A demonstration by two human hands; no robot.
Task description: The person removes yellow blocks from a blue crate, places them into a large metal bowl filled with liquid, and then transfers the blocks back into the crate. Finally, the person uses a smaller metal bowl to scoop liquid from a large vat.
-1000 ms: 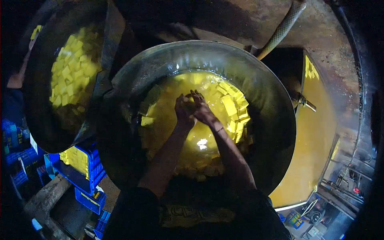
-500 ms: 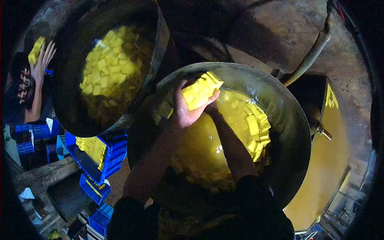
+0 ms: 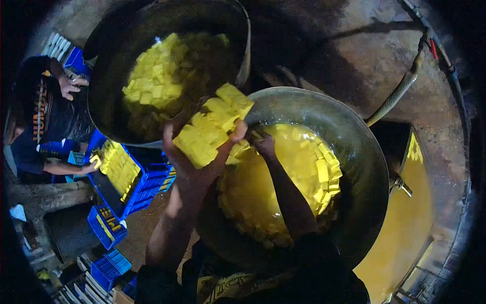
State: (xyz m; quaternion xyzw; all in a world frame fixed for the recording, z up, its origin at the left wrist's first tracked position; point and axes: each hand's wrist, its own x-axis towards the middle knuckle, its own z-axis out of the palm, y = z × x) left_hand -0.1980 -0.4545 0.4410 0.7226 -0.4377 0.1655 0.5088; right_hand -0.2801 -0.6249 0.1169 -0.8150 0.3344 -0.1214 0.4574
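Observation:
Several yellow blocks (image 3: 210, 126) lie in a stack on my left hand (image 3: 190, 162), whose fingers and thumb wrap round them, over the left rim of the near pan. My right hand (image 3: 263, 146) is just right of the stack, above the liquid, with its fingers closed; a small yellowish piece shows at them, too dark to make out. In the large metal pan (image 3: 362, 167), yellow liquid holds more yellow blocks (image 3: 324, 172), packed along its right side.
A second metal pan (image 3: 245, 50) with yellow blocks in liquid stands at the upper left. A co-worker (image 3: 35, 116) reaches to a blue crate (image 3: 144, 185) of yellow blocks. A hose (image 3: 400, 96) and a trough of yellowish liquid (image 3: 400, 228) are at the right.
My left hand has moved left and toward me with the blocks. My right hand has come apart from the stack. The co-worker's hand is now at the blue crate, and the view has shifted.

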